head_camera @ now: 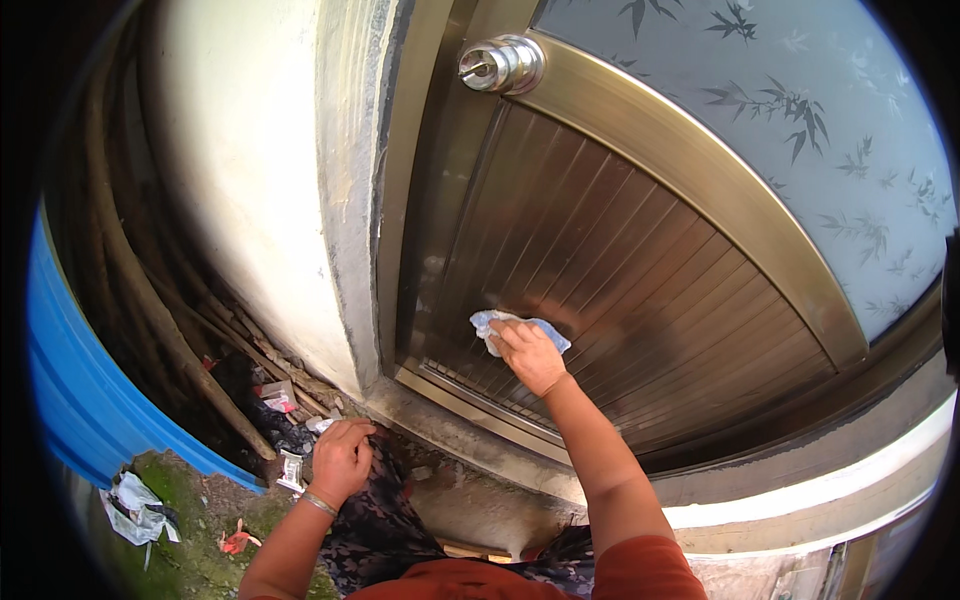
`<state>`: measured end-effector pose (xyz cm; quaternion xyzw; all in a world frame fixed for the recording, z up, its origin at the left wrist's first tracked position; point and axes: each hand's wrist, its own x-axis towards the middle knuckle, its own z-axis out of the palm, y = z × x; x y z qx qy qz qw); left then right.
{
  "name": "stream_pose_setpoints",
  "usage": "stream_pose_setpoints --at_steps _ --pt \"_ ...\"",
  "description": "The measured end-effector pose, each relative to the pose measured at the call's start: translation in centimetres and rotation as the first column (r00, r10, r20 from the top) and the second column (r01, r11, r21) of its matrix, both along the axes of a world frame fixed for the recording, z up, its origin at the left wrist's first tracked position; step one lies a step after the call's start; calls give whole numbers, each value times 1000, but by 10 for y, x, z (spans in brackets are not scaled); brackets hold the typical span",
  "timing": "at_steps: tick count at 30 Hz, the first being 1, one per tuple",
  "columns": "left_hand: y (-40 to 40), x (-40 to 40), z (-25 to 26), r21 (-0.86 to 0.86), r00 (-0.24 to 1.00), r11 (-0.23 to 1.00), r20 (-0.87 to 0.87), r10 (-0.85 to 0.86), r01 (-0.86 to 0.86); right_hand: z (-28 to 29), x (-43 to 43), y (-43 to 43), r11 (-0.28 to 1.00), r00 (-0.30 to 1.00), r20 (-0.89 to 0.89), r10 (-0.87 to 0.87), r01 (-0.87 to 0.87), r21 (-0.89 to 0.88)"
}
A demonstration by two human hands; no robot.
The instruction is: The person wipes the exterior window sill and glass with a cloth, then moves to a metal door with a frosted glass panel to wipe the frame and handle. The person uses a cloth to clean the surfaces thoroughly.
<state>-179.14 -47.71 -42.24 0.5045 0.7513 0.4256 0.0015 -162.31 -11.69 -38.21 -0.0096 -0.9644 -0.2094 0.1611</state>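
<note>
My right hand point(531, 358) presses a blue and white cloth point(551, 334) flat against the lower panel of a brown metal door point(592, 225). The panel is ribbed with narrow grooves and has a shiny surface. My left hand point(341, 457) rests around my left knee, its fingers curled and a bracelet at the wrist; nothing shows in it. Dark patterned trousers point(382, 510) cover my bent legs. Higher on the door sits a round silver knob point(501, 65) with a key slot at its centre. Above the crossbar is a frosted glass pane point(810, 127) with a bamboo-leaf pattern.
A white wall point(255, 180) stands left of the door frame. Long wooden poles point(187, 360) lean beside it, behind a blue corrugated sheet point(90, 382). Litter lies on the mossy ground, including a crumpled plastic bag point(139, 510). A concrete sill point(465, 442) runs below the door.
</note>
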Motion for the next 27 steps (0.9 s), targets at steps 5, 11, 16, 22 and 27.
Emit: stream_pose_setpoints --at_steps 5,11,16,22,27 --pt "-3 -4 0 -1 1000 1000 1 13 -13 -50 10 -2 999 968 248 -37 33 21" --pt "-3 -3 0 2 1000 1000 25 4 -5 36 -3 7 997 995 -64 80 -79 17" --pt "-2 -1 -3 -2 1000 1000 -17 11 -11 203 -39 -1 983 876 -463 136 -62 171" --pt "-1 0 -2 6 1000 1000 -24 20 -19 234 -57 0 971 816 -564 126 15 238" --pt "-1 -1 0 9 1000 1000 -5 16 -16 193 -85 -8 987 851 -515 102 -19 163"
